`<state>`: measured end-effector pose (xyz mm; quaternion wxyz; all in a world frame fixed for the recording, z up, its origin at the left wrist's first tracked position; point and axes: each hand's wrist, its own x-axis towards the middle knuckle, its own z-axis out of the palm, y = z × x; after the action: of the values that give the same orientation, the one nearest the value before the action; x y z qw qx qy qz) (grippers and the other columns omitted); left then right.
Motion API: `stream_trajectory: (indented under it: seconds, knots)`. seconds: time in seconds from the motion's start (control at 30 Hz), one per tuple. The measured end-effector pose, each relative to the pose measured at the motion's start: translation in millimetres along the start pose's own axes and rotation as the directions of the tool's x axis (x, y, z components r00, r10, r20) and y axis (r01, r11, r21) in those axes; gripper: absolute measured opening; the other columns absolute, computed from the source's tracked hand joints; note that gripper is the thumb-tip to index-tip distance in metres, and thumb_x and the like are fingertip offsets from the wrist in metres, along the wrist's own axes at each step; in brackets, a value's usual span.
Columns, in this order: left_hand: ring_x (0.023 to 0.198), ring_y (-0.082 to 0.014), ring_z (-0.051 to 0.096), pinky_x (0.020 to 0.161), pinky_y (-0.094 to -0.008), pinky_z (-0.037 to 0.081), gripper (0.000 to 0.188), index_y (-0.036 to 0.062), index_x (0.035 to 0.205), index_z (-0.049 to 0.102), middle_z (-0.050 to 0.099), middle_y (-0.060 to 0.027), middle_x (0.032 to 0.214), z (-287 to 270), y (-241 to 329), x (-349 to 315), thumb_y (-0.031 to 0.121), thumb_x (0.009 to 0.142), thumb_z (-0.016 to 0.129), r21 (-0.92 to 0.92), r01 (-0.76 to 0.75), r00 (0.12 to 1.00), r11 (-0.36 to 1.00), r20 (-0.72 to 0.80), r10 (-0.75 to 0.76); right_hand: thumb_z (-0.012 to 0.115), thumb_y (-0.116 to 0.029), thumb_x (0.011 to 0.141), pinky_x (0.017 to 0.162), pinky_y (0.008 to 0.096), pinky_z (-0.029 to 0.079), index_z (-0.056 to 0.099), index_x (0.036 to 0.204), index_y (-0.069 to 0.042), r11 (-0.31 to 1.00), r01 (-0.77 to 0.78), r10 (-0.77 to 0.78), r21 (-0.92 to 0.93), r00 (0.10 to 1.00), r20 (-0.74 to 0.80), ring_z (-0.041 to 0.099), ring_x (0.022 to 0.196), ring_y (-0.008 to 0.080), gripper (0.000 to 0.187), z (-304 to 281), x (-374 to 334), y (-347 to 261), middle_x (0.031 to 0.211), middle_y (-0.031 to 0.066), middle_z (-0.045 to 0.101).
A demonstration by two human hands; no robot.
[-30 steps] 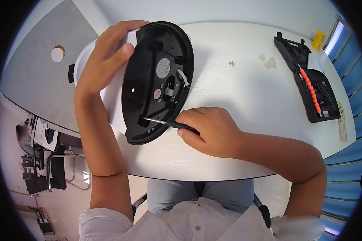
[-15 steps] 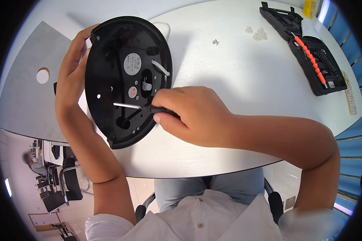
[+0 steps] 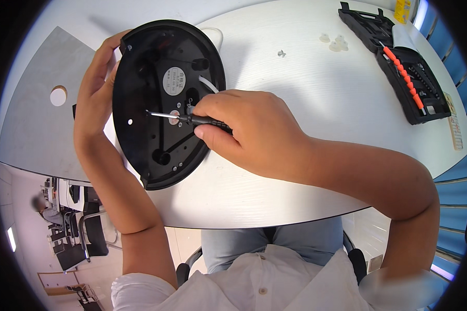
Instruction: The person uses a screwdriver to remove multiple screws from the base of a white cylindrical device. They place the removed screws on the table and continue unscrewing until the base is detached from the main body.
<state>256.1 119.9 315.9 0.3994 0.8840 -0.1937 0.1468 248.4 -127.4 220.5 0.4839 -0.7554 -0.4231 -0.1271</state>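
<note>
My left hand point(image 3: 94, 101) grips the straight left side of a black, rounded plastic base point(image 3: 137, 85), tilted up with its underside showing. Its fingertips are partly hidden behind the edge. Two round labels, small screws and recesses mark this face, and a white cable point(image 3: 207, 84) comes out near its right rim. In my right hand point(image 3: 262, 129) is a screwdriver with a black handle point(image 3: 205, 121). Its silver shaft point(image 3: 163, 115) points left across the base, the tip at or just over a small hole near the middle. Whether the tip touches I cannot tell.
On the white table point(image 3: 296, 93) lie small metal screws point(image 3: 281, 53) and translucent plastic pieces point(image 3: 338, 43). An open black tool case point(image 3: 406, 106) at the right holds an orange-red flexible shaft point(image 3: 403, 76). A grey table section point(image 3: 33, 122) adjoins at left; a person sits far behind.
My right hand has moved the screwdriver upward over the base, bringing its tip to the hole. My right hand now covers part of the recess and cable.
</note>
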Motion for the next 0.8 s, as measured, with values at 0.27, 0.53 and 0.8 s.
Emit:
stream_trajectory:
  seconds: [0.27, 0.53, 0.8]
  knots:
    - [0.114, -0.0171, 0.051, 0.096, -0.0275, 0.040, 0.036, 0.0037, 0.127, 0.053, 0.056, -0.0057, 0.121, -1.9, -2.1, 2.2, 0.020, 0.095, 0.053, -0.017, -0.025, 0.999, 1.000, 0.038, 0.026, 0.063, -0.017, 0.084, 0.059, 0.0380, 0.048, 0.063, 0.094, -0.004, 1.000, -0.008, 0.009, -0.014, 1.000, 0.027, 0.062, 0.067, 0.0294, 0.016, 0.9, -0.5, 0.5, 0.079, 0.0096, 0.065]
    - [0.115, -0.0183, 0.050, 0.098, -0.0297, 0.038, 0.041, 0.0034, 0.126, 0.053, 0.057, -0.0060, 0.119, -3.4, -2.2, 3.8, 0.027, 0.094, 0.056, 0.077, -0.083, 0.996, 0.994, 0.029, 0.081, 0.059, -0.020, 0.085, 0.057, 0.0383, 0.052, 0.064, 0.084, -0.006, 0.988, 0.036, -0.034, -0.151, 0.999, 0.018, 0.065, 0.070, 0.0266, 0.015, -7.8, 6.5, -6.3, 0.076, 0.0070, 0.064]
    - [0.116, -0.0186, 0.049, 0.099, -0.0299, 0.037, 0.040, 0.0033, 0.127, 0.053, 0.057, -0.0059, 0.121, -1.8, 0.0, 3.7, 0.025, 0.093, 0.055, 0.076, -0.065, 0.998, 0.995, 0.026, 0.063, 0.064, -0.017, 0.082, 0.058, 0.0368, 0.049, 0.065, 0.092, -0.006, 0.990, 0.049, -0.050, -0.135, 0.999, -0.006, 0.062, 0.067, 0.0271, 0.015, -4.1, 5.2, 0.4, 0.079, 0.0077, 0.065]
